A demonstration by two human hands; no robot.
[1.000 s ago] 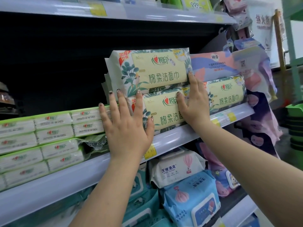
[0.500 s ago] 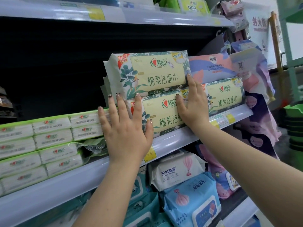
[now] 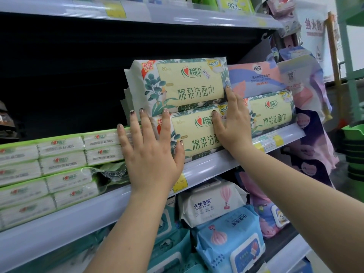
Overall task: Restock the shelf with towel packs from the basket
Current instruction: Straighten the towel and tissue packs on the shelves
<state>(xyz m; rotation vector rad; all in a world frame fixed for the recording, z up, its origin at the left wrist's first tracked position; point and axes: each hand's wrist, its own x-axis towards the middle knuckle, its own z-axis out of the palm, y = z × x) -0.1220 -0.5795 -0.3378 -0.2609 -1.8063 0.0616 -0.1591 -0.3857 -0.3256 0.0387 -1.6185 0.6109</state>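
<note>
Change: barely any vs a sec ago. We keep both palms on the leaf-print stack; packs haven't shifted, only the view drifts a touch.
Left hand [image 3: 151, 154]: fingers spread, flat vs the left end of the lower pack [image 3: 199, 134], heel over the shelf lip [image 3: 216, 164]. Gripping nothing.
Right hand [image 3: 233, 125]: flat too, fingers together, pressed on the seam btwn lower pack and right pack [image 3: 272, 115], fingertip reaching the upper pack [image 3: 185, 85].
Meaning: we judge this as squaring-up, not placing. Stack looks seated, front faces about flush w/ the edge.
Leaf-print towel packs: 3 showing (2 on the shelf board, 1 on top at left); more behind, can't tell.
Pink pack [image 3: 256, 77]: 1, atop the right pack.
Green tissue bundles [image 3: 59, 164]: left of the stack, count unclear.
Basket: not in view, so we can't say what's left.
Next, prob.: let go, fetch another.
</note>
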